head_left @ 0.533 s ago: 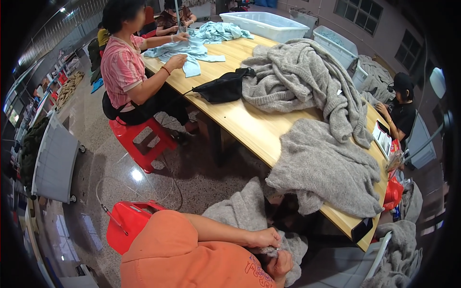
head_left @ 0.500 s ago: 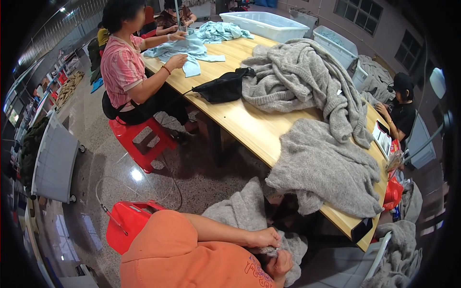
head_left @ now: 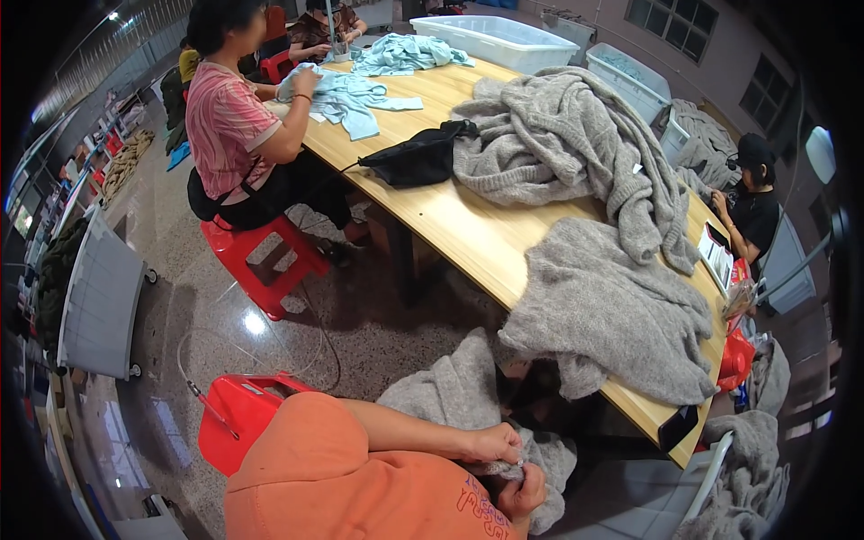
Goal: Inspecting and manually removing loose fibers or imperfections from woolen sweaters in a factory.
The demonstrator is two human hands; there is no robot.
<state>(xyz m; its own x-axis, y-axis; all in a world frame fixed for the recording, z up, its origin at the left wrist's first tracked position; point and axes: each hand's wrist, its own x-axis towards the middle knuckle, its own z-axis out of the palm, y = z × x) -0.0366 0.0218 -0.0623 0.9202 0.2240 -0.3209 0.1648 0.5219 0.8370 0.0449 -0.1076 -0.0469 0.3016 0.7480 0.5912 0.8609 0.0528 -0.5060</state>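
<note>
A grey knitted garment (head_left: 443, 387) hangs across my lap, below the near edge of the table. My left hand (head_left: 493, 443) is closed in a pinch on a fold of it. Close by, my right hand (head_left: 524, 493) is also closed, with its fingertips gripping the same fold. A tiny pale spot shows between the fingertips, too small to name. Part of the garment spreads out past both hands, and its lower end is hidden by my arm and orange top.
Grey knitwear (head_left: 612, 306) lies on the wooden table (head_left: 468, 229), beside a larger grey heap (head_left: 558, 144) and a black pouch (head_left: 414, 157). A phone (head_left: 678, 428) rests at the table corner. A person on a red stool (head_left: 261, 261) handles light-blue garments (head_left: 346, 99). A bin (head_left: 711, 477) stands right.
My hands keep their hold on the grey garment and shift only slightly. The person in pink has drawn the light-blue garment closer, hands raised together.
</note>
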